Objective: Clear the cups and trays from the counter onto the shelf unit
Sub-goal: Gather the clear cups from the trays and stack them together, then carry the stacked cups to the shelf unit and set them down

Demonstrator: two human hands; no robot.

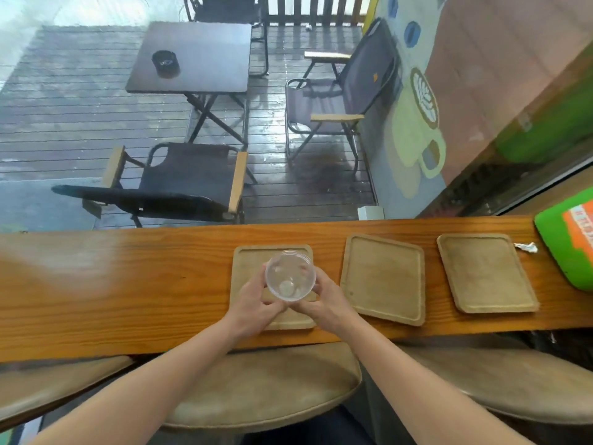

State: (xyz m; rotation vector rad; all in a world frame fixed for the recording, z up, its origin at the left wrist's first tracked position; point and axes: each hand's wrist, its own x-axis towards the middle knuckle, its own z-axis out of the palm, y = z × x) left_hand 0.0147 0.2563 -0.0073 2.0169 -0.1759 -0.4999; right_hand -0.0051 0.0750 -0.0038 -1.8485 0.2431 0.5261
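A clear plastic cup (290, 275) is held upright over the leftmost wooden tray (247, 261) on the wooden counter (128, 284). My left hand (255, 305) grips the cup from the left and my right hand (324, 298) from the right, fingers meeting under its base. A second wooden tray (383, 279) lies to the right, and a third tray (486, 273) further right. Both of those trays are bare. No shelf unit is in view.
A crumpled white paper scrap (526, 247) lies right of the third tray, beside a green and orange object (568, 239) at the counter's right end. Padded stools (263, 387) stand below the counter's near edge. Beyond the window are a deck, table and folding chairs.
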